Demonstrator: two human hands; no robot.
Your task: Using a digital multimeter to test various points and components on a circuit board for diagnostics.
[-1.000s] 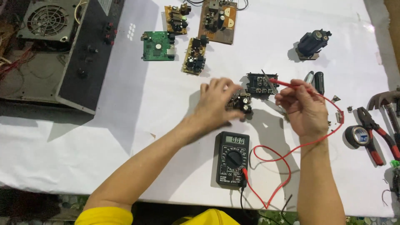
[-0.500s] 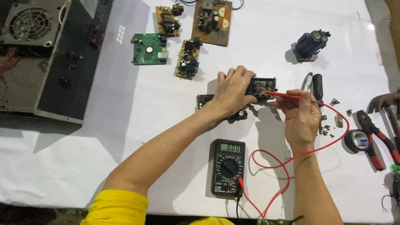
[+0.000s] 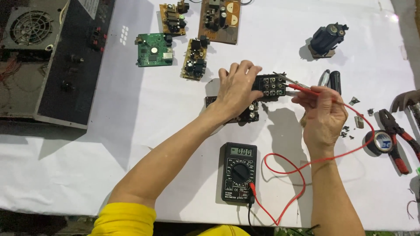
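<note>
My left hand (image 3: pixel 236 89) grips a small black connector board (image 3: pixel 271 86) with rows of round sockets, holding it just above the white table. My right hand (image 3: pixel 321 116) pinches a red multimeter probe (image 3: pixel 302 89) whose metal tip touches the right side of that board. The probe's red lead (image 3: pixel 306 164) loops down to a black digital multimeter (image 3: pixel 239 172) lying near the front edge. A dark circuit board (image 3: pixel 247 114) with components lies under my left wrist.
Several circuit boards lie at the back: a green one (image 3: pixel 153 49) and brown ones (image 3: pixel 221 19). An open black amplifier chassis (image 3: pixel 52 61) with a fan fills the left. A black motor (image 3: pixel 327 39), two cylindrical cells (image 3: pixel 334 81), red-handled pliers (image 3: pixel 400 140) and tape (image 3: pixel 379 142) sit right.
My left hand went from the dark board under it to the black connector board and grasped it. My right hand keeps the red probe against that board.
</note>
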